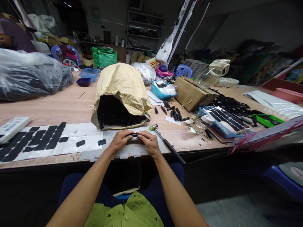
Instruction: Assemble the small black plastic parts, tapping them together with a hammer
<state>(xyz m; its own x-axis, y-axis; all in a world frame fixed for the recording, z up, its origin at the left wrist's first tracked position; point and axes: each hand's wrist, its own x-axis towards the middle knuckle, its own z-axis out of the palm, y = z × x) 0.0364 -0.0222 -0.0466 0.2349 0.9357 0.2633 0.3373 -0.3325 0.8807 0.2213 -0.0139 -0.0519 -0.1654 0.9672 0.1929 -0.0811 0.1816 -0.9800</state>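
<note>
Between my two hands is a small black cylindrical piece [134, 135], its ends covered by my fingers. My left hand [121, 140] pinches one end and my right hand [149, 142] the other, just above a grey board [142, 150] at the table's front edge. A hammer [167, 143] with a yellow-green head and dark handle lies right of my right hand, its handle reaching past the edge. Behind my hands, a tan paper sack [123, 82] lies with its mouth towards me, dark inside with black things. Several similar black pieces [175, 114] lie to the right.
A white sheet with black rounded patches [80, 143] covers the left front, beside a white device [14, 127]. On the right stand a cardboard box [191, 93] and a blue basket [222, 123]. A large plastic bag [30, 74] fills the far left, near another person's sleeve [17, 34].
</note>
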